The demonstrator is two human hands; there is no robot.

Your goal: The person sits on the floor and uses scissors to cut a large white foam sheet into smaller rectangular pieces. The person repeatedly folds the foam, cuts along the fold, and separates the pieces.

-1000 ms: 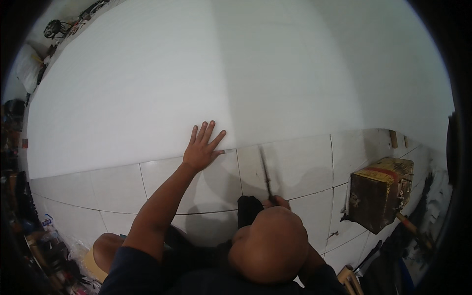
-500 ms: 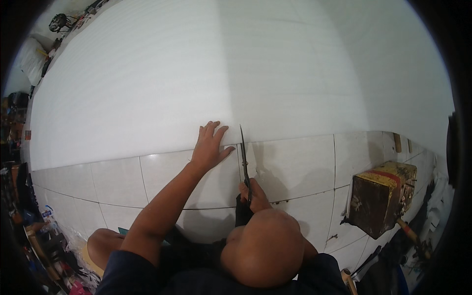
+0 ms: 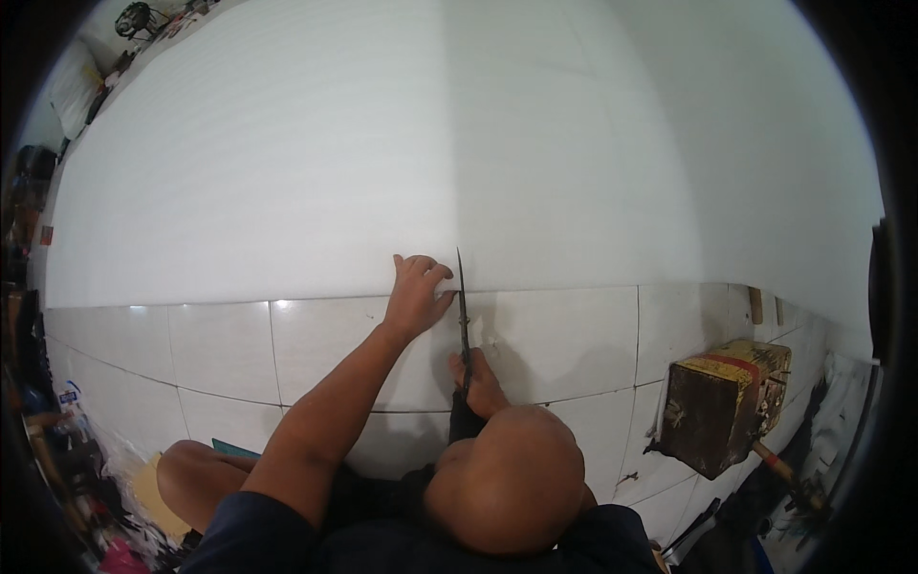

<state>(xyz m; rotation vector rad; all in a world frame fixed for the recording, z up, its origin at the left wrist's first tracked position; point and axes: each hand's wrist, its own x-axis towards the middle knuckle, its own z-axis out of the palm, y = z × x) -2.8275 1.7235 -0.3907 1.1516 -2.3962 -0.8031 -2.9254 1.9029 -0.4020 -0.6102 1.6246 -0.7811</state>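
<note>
A wide white sheet [image 3: 287, 172], like packing foam, spreads over the tiled floor and has its near edge in front of me. My left hand [image 3: 419, 295] pinches that edge, with the fingers curled on top and the thumb at the rim. Just right of it, my right hand [image 3: 483, 385] grips a pair of dark scissors [image 3: 464, 330] by the handles. The blades point away from me, and their tip lies over the sheet's edge, where a lighter and a greyer area of the sheet meet. Whether the lower blade is beneath the sheet is hidden.
A worn brown and yellow box [image 3: 712, 407] with a red band stands on the tiles at the right, a wooden handle [image 3: 773, 461] beside it. My bent knee [image 3: 512, 478] rises close to the scissors. Clutter lines the left side, and a small fan [image 3: 139, 19] is at far left.
My left hand has gone from lying spread on the sheet to pinching its edge, closer to the scissors. The scissors have shifted slightly left with my right hand. The view has moved a little.
</note>
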